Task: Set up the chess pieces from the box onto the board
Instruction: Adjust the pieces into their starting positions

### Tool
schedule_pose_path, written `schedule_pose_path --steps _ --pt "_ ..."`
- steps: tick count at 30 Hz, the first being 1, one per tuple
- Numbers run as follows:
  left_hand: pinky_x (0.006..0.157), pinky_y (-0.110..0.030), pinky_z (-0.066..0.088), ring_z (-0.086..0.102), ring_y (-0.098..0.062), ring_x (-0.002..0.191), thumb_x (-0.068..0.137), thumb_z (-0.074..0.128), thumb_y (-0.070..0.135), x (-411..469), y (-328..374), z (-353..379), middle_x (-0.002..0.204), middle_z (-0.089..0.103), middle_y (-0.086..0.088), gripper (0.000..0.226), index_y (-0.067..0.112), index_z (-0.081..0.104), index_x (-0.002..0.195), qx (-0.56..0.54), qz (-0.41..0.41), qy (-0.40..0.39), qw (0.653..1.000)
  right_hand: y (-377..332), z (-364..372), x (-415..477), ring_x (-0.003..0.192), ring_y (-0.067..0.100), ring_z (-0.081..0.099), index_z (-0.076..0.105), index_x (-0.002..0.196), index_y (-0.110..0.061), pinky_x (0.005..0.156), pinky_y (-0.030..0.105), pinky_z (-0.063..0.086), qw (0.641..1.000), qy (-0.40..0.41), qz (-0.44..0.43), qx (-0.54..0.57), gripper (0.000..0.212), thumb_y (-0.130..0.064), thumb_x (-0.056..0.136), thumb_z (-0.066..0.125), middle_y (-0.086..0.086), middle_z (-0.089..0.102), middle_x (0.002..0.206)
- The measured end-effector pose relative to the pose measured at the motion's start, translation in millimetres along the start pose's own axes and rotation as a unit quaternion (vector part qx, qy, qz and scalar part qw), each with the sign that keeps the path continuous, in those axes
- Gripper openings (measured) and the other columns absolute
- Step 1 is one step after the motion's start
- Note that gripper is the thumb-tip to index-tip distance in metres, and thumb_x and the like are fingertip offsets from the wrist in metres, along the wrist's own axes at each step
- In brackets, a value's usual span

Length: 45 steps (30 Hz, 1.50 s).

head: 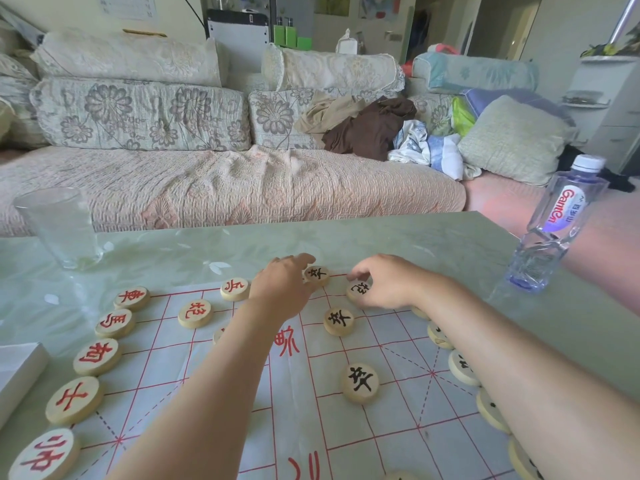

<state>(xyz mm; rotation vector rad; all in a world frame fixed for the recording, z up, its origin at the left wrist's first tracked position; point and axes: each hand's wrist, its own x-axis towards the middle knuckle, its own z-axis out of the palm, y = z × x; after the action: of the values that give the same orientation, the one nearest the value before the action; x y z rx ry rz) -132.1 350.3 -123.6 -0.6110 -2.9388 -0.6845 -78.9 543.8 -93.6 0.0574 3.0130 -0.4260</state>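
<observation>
Nearest us, on the red-lined board (346, 427), we count seven red-marked pieces (74, 400) down its left side and four black-marked pieces (360, 383) in the middle, with more along the right edge half hidden by our arm. At the far edge our left hand (280, 289) pinches one black piece (317, 275), and our right hand (388, 282) curls its fingers onto another (358, 291). Beyond, the pale green surface (398, 237) carries one glass (60, 226) and one water bottle (557, 223), with a cushioned sofa (214, 188) behind.
</observation>
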Motion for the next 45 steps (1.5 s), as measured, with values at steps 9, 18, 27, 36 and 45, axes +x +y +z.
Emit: schedule_pose_path --steps 9,18,27,36,45 --pt "0.087 -0.036 0.047 0.05 -0.02 0.115 0.093 0.054 0.036 2 1 7 0.117 0.063 0.003 0.031 0.036 0.059 0.124 0.013 -0.009 0.039 0.999 2 2 0 0.12 0.013 0.055 0.059 0.133 -0.033 0.1 0.027 0.043 1.0 0.018 -0.006 0.0 0.057 -0.049 0.08 0.072 -0.009 0.059 0.133" --pt "0.087 -0.037 0.047 0.048 -0.02 0.114 0.09 0.056 0.046 4 -5 10 0.117 0.061 0.005 0.039 0.035 0.054 0.127 -0.01 0.003 0.028 1.0 8 2 -2 0.106 0.011 0.057 0.06 0.129 -0.037 0.086 0.026 0.044 0.999 0.033 0.007 0.015 0.059 -0.059 0.076 0.072 -0.013 0.059 0.118" --pt "0.079 -0.025 0.046 0.055 -0.013 0.097 0.087 0.06 0.027 -7 8 -2 0.102 0.057 0.008 0.019 0.031 0.065 0.105 -0.041 0.083 -0.002 0.996 8 -2 -4 0.115 0.017 0.056 0.06 0.126 -0.03 0.093 0.034 0.046 0.997 0.057 0.029 -0.05 0.072 -0.075 0.071 0.066 -0.009 0.058 0.123" --pt "0.079 -0.021 0.048 0.058 0.002 0.085 0.068 0.077 0.05 -24 15 -24 0.095 0.061 0.024 0.045 0.04 0.062 0.109 -0.074 0.059 -0.2 0.975 10 1 -5 0.11 0.014 0.058 0.062 0.128 -0.037 0.091 0.027 0.046 0.998 0.019 -0.05 -0.028 0.044 -0.049 0.086 0.066 -0.01 0.062 0.122" --pt "0.078 -0.024 0.051 0.06 -0.003 0.09 0.066 0.08 0.05 -26 17 -18 0.095 0.06 0.024 0.044 0.041 0.063 0.105 -0.06 0.075 -0.198 0.975 17 5 -3 0.101 0.011 0.057 0.058 0.132 -0.037 0.081 0.026 0.042 0.998 0.038 -0.048 -0.011 0.057 -0.063 0.082 0.064 -0.015 0.057 0.109"
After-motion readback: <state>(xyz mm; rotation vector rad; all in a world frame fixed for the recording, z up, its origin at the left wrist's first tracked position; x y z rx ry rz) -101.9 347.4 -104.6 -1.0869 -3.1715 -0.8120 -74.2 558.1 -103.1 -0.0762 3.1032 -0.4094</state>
